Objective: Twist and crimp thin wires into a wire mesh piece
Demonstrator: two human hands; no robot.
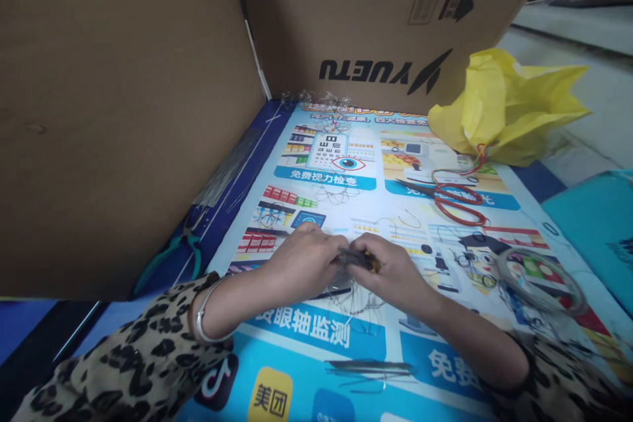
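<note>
My left hand and my right hand meet above the middle of a printed poster. The right hand is closed round a small dark tool, whose tip points toward the left hand. The left fingers are pinched together beside that tip; what they grip is too small and blurred to name. Under both hands lies a tangle of thin bent wire. Nearer to me, a small bundle of straight dark wires rests on the poster.
Red-handled scissors, a yellow bag and a wire coil lie to the right. Teal-handled pliers and straight wires lie left. Cardboard stands behind and at the left. A teal packet sits far right.
</note>
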